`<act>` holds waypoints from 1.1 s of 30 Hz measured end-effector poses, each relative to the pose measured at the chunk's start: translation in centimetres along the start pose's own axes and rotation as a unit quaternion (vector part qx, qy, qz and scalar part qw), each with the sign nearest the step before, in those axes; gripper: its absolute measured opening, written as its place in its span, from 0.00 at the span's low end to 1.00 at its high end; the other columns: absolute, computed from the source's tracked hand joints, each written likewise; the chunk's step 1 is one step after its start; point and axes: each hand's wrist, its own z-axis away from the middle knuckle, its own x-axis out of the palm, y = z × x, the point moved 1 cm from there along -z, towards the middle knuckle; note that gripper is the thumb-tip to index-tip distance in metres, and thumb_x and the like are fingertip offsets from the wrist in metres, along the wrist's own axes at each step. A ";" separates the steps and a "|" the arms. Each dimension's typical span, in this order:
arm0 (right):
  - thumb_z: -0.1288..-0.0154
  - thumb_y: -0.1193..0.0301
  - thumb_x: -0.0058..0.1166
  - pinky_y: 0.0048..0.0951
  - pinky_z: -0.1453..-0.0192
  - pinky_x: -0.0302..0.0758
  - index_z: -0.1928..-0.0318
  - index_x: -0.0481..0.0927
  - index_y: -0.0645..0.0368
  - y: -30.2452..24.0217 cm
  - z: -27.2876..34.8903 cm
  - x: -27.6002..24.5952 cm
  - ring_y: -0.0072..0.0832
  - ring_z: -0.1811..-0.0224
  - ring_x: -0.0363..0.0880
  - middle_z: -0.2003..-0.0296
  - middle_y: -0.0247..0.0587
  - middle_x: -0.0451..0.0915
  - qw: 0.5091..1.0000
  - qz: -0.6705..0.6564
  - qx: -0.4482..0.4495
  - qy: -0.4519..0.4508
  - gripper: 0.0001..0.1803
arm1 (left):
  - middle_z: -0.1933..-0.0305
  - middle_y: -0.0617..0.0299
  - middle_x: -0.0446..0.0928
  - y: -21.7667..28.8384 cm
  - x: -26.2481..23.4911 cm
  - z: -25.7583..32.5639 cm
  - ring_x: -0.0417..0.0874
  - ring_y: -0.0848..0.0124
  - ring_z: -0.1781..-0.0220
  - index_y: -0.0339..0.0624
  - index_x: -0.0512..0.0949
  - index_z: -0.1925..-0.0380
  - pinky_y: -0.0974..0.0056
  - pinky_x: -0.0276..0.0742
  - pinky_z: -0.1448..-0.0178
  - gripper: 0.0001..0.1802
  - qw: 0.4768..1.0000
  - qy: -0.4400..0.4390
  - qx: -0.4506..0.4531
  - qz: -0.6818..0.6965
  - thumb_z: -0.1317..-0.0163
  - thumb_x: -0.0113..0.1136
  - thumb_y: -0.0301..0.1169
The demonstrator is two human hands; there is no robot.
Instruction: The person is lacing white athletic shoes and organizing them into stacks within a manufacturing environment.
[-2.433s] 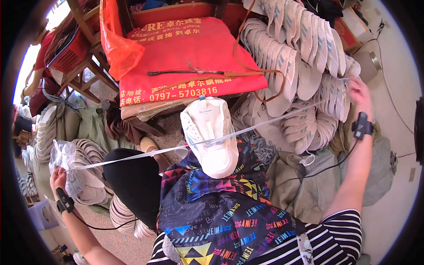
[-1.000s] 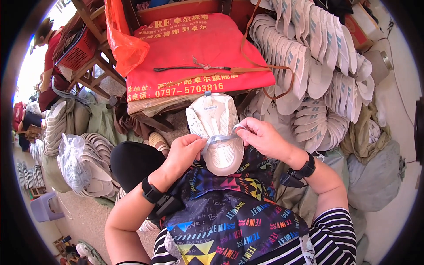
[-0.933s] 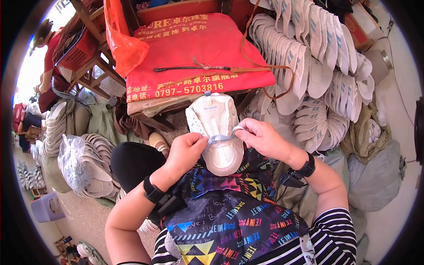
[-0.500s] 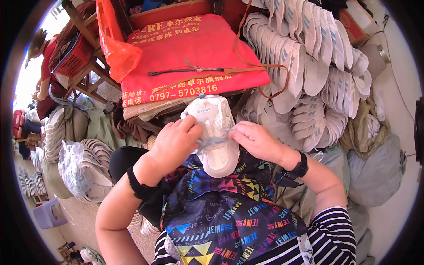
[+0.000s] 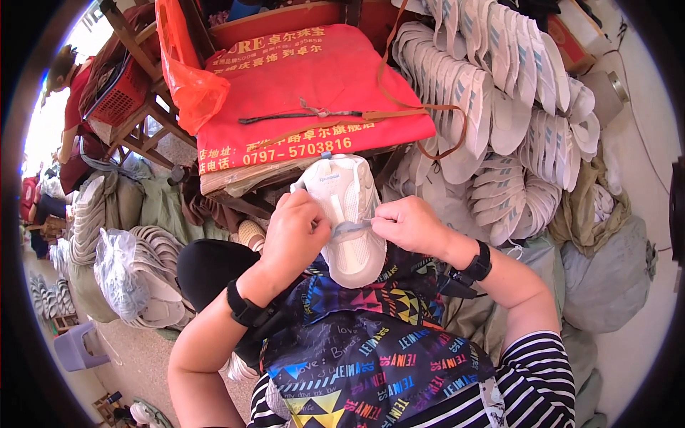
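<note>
A white shoe upper (image 5: 357, 265) with mesh panels stands in front of me, its toe toward me. Across its middle runs a narrow grey strap (image 5: 351, 227), fairly taut. My left hand (image 5: 294, 230) is closed at the strap's left end, fingers curled against the side of the upper; the strap's end is hidden in them. On the opposite side, my right hand (image 5: 412, 225) pinches the strap's right end between thumb and fingers. A small blue-grey tab (image 5: 326, 155) shows at the upper's far end.
Beyond the upper is a table covered with a red printed cloth (image 5: 307, 78), with a brown cord (image 5: 399, 112) across it. Rows of white shoe uppers (image 5: 492, 93) are stacked at the right, above grey sacks (image 5: 606, 271). A red plastic bag (image 5: 193, 85) hangs at the left.
My left hand has shifted slightly down and right, its fingers curling in more. My right hand has closed nearer the upper's side, and the strap lies straighter across it.
</note>
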 end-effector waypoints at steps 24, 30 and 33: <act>0.51 0.71 0.66 0.40 0.55 0.75 0.62 0.75 0.59 -3.1 -3.3 -2.6 0.38 0.58 0.77 0.60 0.40 0.72 0.892 0.311 -0.327 -0.034 0.16 | 0.73 0.67 0.75 1.6 0.8 -1.3 0.69 0.82 0.72 0.39 0.73 0.62 0.73 0.68 0.68 0.06 0.916 0.041 -0.150 0.369 0.28 0.51 0.29; 0.41 0.66 0.60 0.38 0.58 0.76 0.70 0.78 0.60 -2.5 -4.2 -2.8 0.41 0.60 0.78 0.62 0.41 0.73 0.937 0.240 -0.199 -0.156 0.09 | 0.70 0.66 0.74 1.5 0.5 -1.6 0.69 0.83 0.73 0.39 0.72 0.58 0.75 0.67 0.69 0.05 0.882 0.005 -0.207 0.423 0.27 0.49 0.28; 0.40 0.68 0.58 0.34 0.58 0.75 0.70 0.79 0.60 -2.3 -3.8 -1.7 0.37 0.61 0.78 0.63 0.41 0.73 0.971 0.160 -0.148 -0.102 0.08 | 0.67 0.66 0.75 0.9 1.0 -1.5 0.70 0.83 0.71 0.39 0.71 0.54 0.76 0.67 0.67 0.06 0.877 0.016 -0.207 0.433 0.27 0.47 0.27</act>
